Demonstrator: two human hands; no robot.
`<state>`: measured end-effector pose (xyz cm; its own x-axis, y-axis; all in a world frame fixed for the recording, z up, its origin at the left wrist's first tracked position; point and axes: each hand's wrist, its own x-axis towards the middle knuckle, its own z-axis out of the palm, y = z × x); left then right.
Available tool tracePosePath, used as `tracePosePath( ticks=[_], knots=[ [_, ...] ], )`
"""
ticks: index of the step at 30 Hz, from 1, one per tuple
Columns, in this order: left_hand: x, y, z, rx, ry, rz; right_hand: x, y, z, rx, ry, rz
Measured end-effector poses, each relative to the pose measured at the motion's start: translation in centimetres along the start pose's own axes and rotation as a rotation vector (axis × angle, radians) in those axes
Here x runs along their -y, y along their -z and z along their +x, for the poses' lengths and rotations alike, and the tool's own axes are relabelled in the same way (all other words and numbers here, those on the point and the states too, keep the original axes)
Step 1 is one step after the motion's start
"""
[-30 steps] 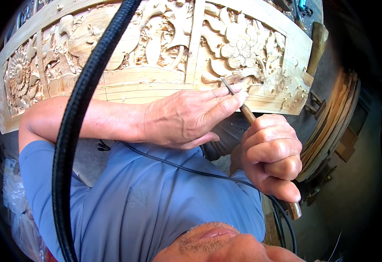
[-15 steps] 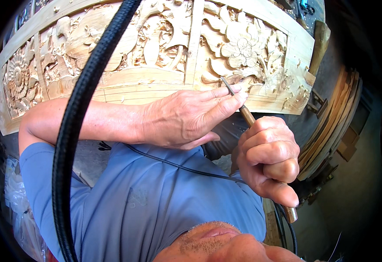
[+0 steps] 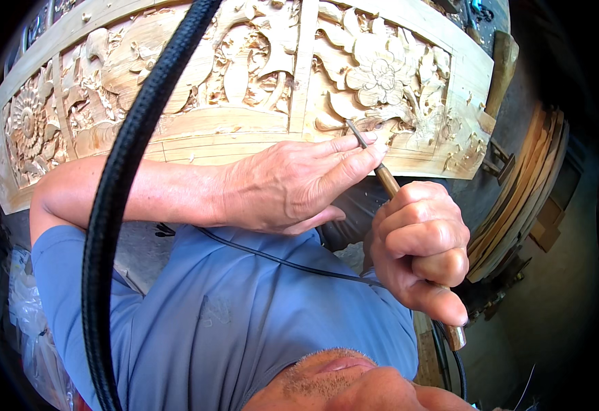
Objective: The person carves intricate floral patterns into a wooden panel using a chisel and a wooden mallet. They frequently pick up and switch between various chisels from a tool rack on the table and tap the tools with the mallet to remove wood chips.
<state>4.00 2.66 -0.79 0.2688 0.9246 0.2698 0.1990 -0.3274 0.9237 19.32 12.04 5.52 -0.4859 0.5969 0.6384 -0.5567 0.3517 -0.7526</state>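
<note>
A pale carved wood panel [image 3: 231,122] stretches across the top, with flowers, leaves and framed sections in relief. My right hand [image 3: 423,240] is wrapped in a fist round the wooden handle of a carving chisel [image 3: 387,181], whose butt sticks out below the thumb. The narrow metal blade slants up and left, its tip at the carving below the large flower [image 3: 380,81]. My left hand [image 3: 296,183] lies along the panel's near edge, its outstretched fingertips holding the blade between them near the tip. Its thumb sits apart from the tool.
Wood shavings [image 3: 258,48] fill the panel's recesses. A wooden mallet-like handle [image 3: 502,72] stands past its right end. Curved boards [image 3: 525,198] are stacked at the right. A thick black braided cable [image 3: 130,151] crosses the view on the left, and clear plastic bags [image 3: 36,329] lie at lower left.
</note>
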Motion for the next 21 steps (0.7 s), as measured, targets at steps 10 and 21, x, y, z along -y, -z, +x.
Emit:
tracePosePath(
  ticks=[10,21],
  knots=[
    [0.0,0.0,0.0,0.001,0.001,0.005,0.2,-0.2,0.1,0.036,-0.007,-0.093],
    [0.1,-0.1,-0.2,-0.043,-0.021,-0.003,0.2,-1.1,-0.6,0.083,0.028,-0.104]
  ],
)
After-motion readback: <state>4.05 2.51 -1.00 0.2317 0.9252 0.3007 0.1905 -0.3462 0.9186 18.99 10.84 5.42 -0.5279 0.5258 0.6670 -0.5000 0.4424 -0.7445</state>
